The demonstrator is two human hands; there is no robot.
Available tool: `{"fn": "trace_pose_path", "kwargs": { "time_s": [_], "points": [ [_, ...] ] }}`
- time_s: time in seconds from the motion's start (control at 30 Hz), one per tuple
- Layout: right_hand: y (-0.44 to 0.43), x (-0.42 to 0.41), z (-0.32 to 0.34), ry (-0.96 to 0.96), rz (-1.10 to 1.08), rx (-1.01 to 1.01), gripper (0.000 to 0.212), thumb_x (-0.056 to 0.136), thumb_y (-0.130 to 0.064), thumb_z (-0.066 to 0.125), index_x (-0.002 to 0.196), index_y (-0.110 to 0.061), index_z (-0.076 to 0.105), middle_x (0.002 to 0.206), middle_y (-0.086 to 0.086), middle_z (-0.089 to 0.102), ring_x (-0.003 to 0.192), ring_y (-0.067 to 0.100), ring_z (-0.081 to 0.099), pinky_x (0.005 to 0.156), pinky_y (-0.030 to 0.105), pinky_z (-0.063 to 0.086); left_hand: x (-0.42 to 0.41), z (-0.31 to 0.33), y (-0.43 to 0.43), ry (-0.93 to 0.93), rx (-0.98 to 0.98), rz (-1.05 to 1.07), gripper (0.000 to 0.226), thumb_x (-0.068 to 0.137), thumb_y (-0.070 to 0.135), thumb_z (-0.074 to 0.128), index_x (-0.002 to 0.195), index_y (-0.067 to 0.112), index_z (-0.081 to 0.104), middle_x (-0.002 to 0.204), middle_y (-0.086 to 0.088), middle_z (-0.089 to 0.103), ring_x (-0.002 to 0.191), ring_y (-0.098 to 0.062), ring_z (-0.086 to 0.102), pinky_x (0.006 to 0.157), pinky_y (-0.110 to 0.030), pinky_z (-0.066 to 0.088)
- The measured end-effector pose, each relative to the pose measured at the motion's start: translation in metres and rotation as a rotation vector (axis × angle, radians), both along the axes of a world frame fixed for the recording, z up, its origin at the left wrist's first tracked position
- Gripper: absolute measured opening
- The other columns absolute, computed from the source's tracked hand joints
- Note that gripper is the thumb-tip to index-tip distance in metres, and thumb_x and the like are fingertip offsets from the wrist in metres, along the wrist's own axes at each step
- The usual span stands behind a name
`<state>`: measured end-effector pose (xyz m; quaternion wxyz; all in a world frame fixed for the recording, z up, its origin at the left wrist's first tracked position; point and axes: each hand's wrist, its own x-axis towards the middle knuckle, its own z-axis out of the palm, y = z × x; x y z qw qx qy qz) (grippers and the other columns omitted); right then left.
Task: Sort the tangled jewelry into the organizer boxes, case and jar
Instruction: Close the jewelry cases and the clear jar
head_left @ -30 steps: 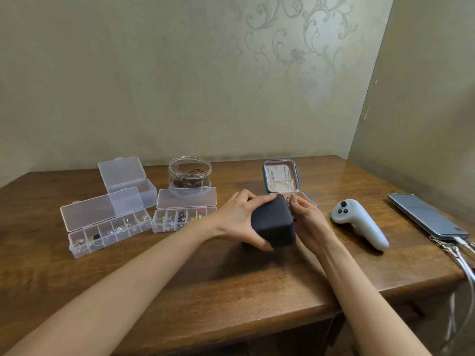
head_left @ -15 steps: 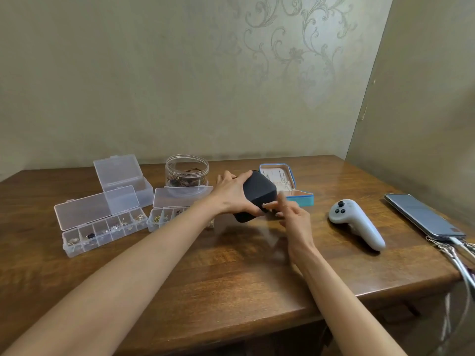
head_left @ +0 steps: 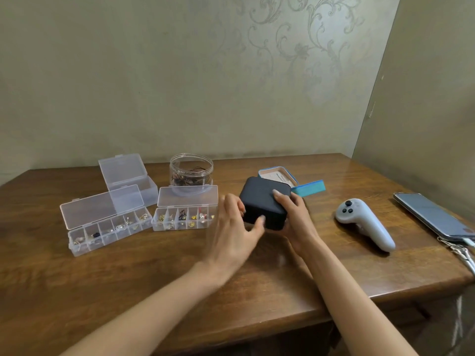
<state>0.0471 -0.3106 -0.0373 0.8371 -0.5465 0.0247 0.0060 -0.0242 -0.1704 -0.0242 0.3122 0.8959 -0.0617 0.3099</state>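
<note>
A dark navy jewelry box [head_left: 263, 201] sits closed on the wooden table [head_left: 128, 278], just in front of the open blue case [head_left: 309, 188]. My right hand [head_left: 299, 224] grips the box from its right side, fingers curled over the top. My left hand [head_left: 235, 235] is blurred, its fingers relaxed, and its thumb lies near the box's front face. Two clear compartment organizers [head_left: 108, 228] [head_left: 183, 218] stand open at the left with small jewelry pieces in their cells. Behind them are a clear jar [head_left: 191, 174] holding dark tangled pieces and an open plain clear box [head_left: 128, 179].
A white handheld controller [head_left: 365, 224] lies right of the case. A phone [head_left: 431, 214] with a cable and a metal clasp [head_left: 460, 251] lies at the table's right edge. Walls close off the back and the right.
My left hand has let go of the dark box and drawn back. My right hand now grips it. The box has come down from its tilted, lifted pose onto the table.
</note>
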Motion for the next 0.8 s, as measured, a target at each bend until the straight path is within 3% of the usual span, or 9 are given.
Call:
{"fn": "trace_pose_path", "kwargs": {
  "time_s": [0.07, 0.13, 0.2, 0.3, 0.43, 0.57, 0.67, 0.8],
  "points": [
    [0.005, 0.000, -0.003, -0.013, -0.040, -0.023, 0.062, 0.080, -0.031, 0.073, 0.133, -0.018, 0.043, 0.125, 0.014, 0.057, 0.104, 0.027, 0.065, 0.073, 0.046, 0.058, -0.007, -0.005, -0.010, 0.060, -0.069, -0.013, 0.052, 0.073, 0.050, 0.072, 0.098, 0.019, 0.038, 0.095, 0.006, 0.050, 0.083, -0.012, 0.055, 0.068, -0.023, 0.044],
    [0.011, -0.002, -0.006, -0.028, -0.066, 0.004, 0.062, 0.082, -0.031, 0.072, 0.134, -0.017, 0.041, 0.123, 0.013, 0.058, 0.103, 0.027, 0.065, 0.077, 0.044, 0.058, -0.007, -0.009, -0.020, 0.050, -0.223, -0.028, 0.048, 0.073, 0.037, 0.078, 0.095, 0.019, 0.039, 0.086, 0.013, 0.048, 0.077, -0.008, 0.051, 0.064, -0.016, 0.038],
    [0.019, -0.005, -0.007, -0.035, -0.082, 0.003, 0.063, 0.082, -0.033, 0.072, 0.134, -0.018, 0.041, 0.123, 0.012, 0.059, 0.104, 0.026, 0.065, 0.077, 0.042, 0.057, -0.007, -0.011, -0.027, 0.062, -0.416, -0.039, 0.038, 0.075, 0.019, 0.078, 0.091, 0.018, 0.044, 0.079, 0.018, 0.049, 0.068, 0.000, 0.052, 0.063, -0.013, 0.043],
    [0.027, -0.007, -0.008, -0.040, -0.084, 0.005, 0.063, 0.082, -0.034, 0.072, 0.134, -0.019, 0.039, 0.122, 0.011, 0.059, 0.106, 0.025, 0.064, 0.087, 0.046, 0.055, -0.003, -0.018, -0.026, 0.070, -0.585, -0.039, 0.029, 0.076, 0.010, 0.077, 0.090, 0.017, 0.052, 0.078, 0.010, 0.060, 0.070, 0.001, 0.059, 0.066, -0.022, 0.052],
    [0.030, -0.008, -0.004, -0.046, -0.087, 0.017, 0.062, 0.084, -0.031, 0.071, 0.135, -0.019, 0.037, 0.124, 0.010, 0.058, 0.109, 0.025, 0.062, 0.089, 0.050, 0.054, -0.006, -0.019, -0.019, 0.084, -0.608, -0.001, 0.032, 0.080, 0.012, 0.072, 0.101, 0.020, 0.049, 0.091, 0.003, 0.064, 0.080, -0.007, 0.063, 0.068, -0.023, 0.054],
    [0.031, -0.011, -0.004, -0.069, -0.097, 0.002, 0.064, 0.084, -0.032, 0.069, 0.138, -0.023, 0.034, 0.125, 0.009, 0.055, 0.110, 0.025, 0.061, 0.084, 0.045, 0.057, -0.010, -0.013, -0.020, 0.295, -1.002, -0.176, 0.035, 0.086, 0.011, 0.066, 0.113, 0.013, 0.044, 0.101, 0.002, 0.058, 0.084, -0.007, 0.063, 0.061, -0.027, 0.058],
    [0.030, -0.012, -0.004, -0.066, -0.083, -0.009, 0.066, 0.083, -0.034, 0.070, 0.138, -0.023, 0.034, 0.128, 0.009, 0.054, 0.111, 0.026, 0.061, 0.087, 0.048, 0.055, -0.007, -0.016, -0.020, 0.290, -0.996, -0.202, 0.022, 0.087, 0.010, 0.064, 0.106, 0.011, 0.053, 0.102, -0.005, 0.061, 0.084, -0.010, 0.066, 0.059, -0.025, 0.057],
    [0.026, -0.012, -0.006, -0.051, -0.058, -0.013, 0.067, 0.082, -0.034, 0.071, 0.138, -0.024, 0.036, 0.125, 0.009, 0.055, 0.109, 0.028, 0.061, 0.083, 0.054, 0.055, -0.003, -0.020, -0.008, 0.224, -0.806, -0.203, 0.002, 0.091, 0.009, 0.059, 0.092, 0.009, 0.061, 0.089, -0.011, 0.066, 0.074, -0.015, 0.067, 0.050, -0.022, 0.054]
  ]
}}
